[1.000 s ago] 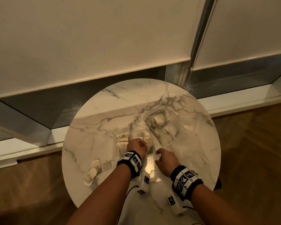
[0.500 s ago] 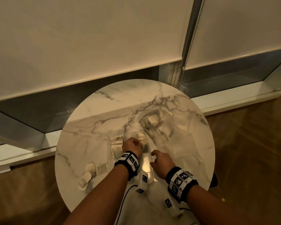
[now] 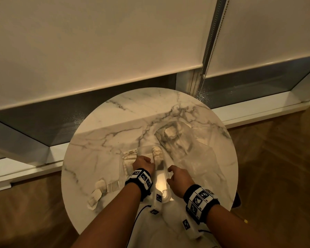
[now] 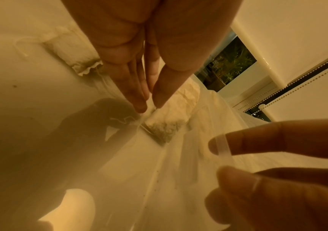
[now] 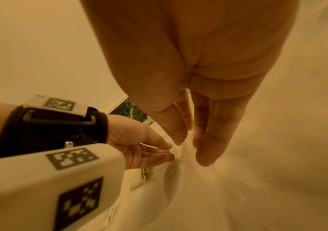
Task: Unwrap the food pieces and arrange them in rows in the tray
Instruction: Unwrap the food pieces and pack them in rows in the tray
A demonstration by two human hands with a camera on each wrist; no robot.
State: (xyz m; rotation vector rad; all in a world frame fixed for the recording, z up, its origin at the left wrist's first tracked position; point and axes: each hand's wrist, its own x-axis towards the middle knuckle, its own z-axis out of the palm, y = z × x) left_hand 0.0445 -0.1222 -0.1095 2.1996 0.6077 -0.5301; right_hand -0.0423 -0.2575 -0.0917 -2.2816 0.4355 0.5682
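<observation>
Pale food pieces (image 3: 157, 154), seemingly in tray (image 3: 166, 170)

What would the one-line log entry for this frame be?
left hand: fingers straight, fingertips on food piece in clear tray | right hand: at tray's right rim, grip unclear | more pieces on marble table

The head camera looked steeply down from above onto the round table (image 3: 100, 140) by the window. Each wrist camera sat close under its palm, facing along the fingers toward the window. All three shared the clear tray (image 3: 164, 187) and both hands.
</observation>
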